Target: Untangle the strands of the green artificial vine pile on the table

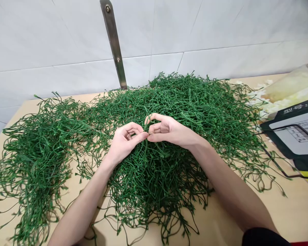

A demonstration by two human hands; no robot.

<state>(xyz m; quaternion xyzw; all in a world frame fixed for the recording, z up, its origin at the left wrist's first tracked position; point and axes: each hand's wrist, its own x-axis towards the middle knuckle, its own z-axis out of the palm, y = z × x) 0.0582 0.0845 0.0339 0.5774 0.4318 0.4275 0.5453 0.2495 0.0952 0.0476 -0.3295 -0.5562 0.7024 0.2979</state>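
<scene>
A big heap of thin green plastic stems (184, 112) covers the middle of the wooden table (284, 212). A second, flatter heap of green stems (38, 150) lies to the left. Both my hands meet above the centre heap. My left hand (125, 141) pinches a green stem between thumb and forefinger. My right hand (166, 131) pinches the same stem right beside it, fingers curled. The fingertips of the two hands almost touch.
A white tiled wall (53, 44) rises behind the table, with a metal strip (114, 42) screwed to it. At the right lie a dark box with a printed label (295, 133) and a clear plastic bag (290, 87) with white bits around it.
</scene>
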